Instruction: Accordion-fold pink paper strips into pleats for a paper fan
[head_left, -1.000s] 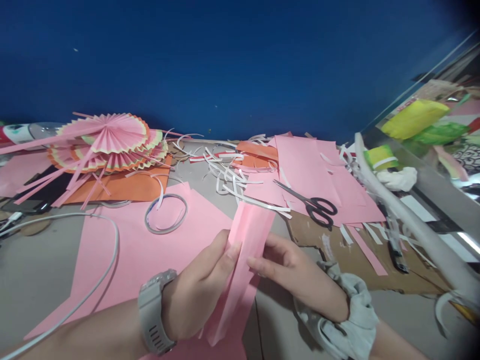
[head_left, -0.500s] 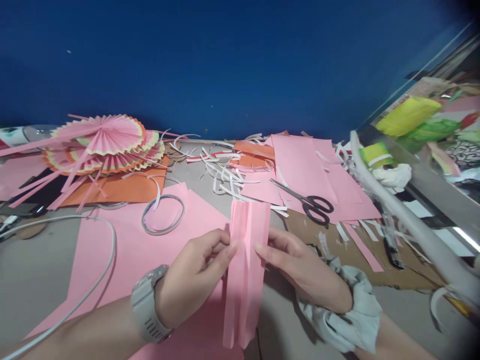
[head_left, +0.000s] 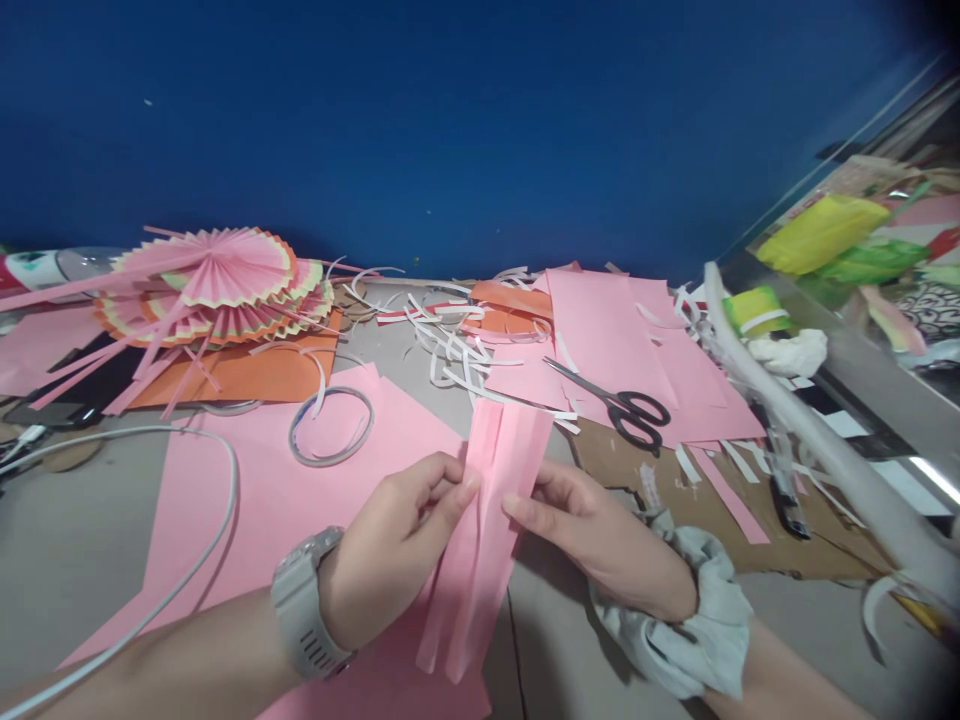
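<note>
A folded pink paper strip (head_left: 491, 540) with lengthwise creases is held tilted in front of me, its top leaning right. My left hand (head_left: 401, 540) pinches its left edge between thumb and fingers. On the other edge, my right hand (head_left: 592, 530) grips with the thumb on the front and the fingers behind. Beneath the strip and my left hand lies a large pink sheet (head_left: 225, 510). A grey ring (head_left: 331, 462) rests on that sheet. Black scissors (head_left: 611, 400) lie beyond my right hand, on pink paper and cardboard.
Pleated paper rosettes (head_left: 225, 270) sit at the back left on an orange sheet (head_left: 292, 370). White paper scraps (head_left: 450, 350) are scattered at the back centre. A white cable (head_left: 234, 480) curves at left. Brown cardboard (head_left: 637, 480) and a pale curved bar (head_left: 817, 430) are at right.
The pink strip has tilted, its top moving right and its bottom left. My right thumb has shifted slightly left across it. Both hands keep their hold.
</note>
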